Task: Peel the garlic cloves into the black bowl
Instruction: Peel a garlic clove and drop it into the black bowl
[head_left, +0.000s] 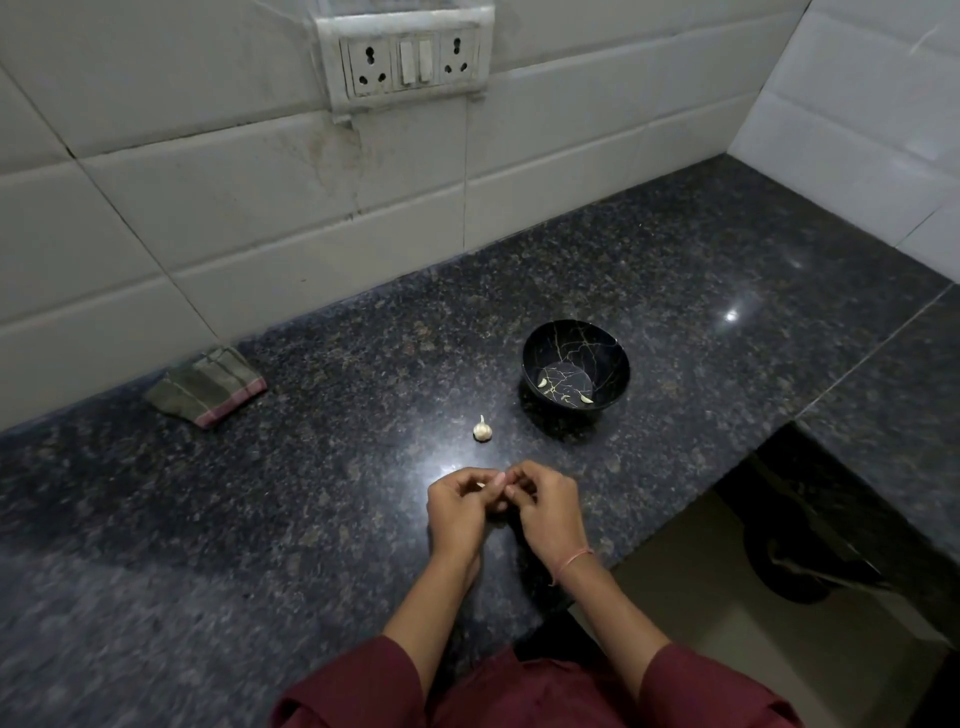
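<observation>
A black bowl (575, 368) with gold crack lines stands on the dark granite counter (311, 467). Two peeled cloves (542, 383) lie inside it. A small garlic bulb (482, 430) sits on the counter to the bowl's left, just beyond my hands. My left hand (460, 512) and my right hand (545, 512) meet above the counter with fingers curled together, pinching a small garlic clove (481, 485), of which only a pale sliver shows between the fingers.
A folded grey-green cloth (208, 387) lies at the back left against the tiled wall. A socket panel (408, 60) is mounted on the wall above. The counter edge drops off at the right, over a dark gap (805, 545).
</observation>
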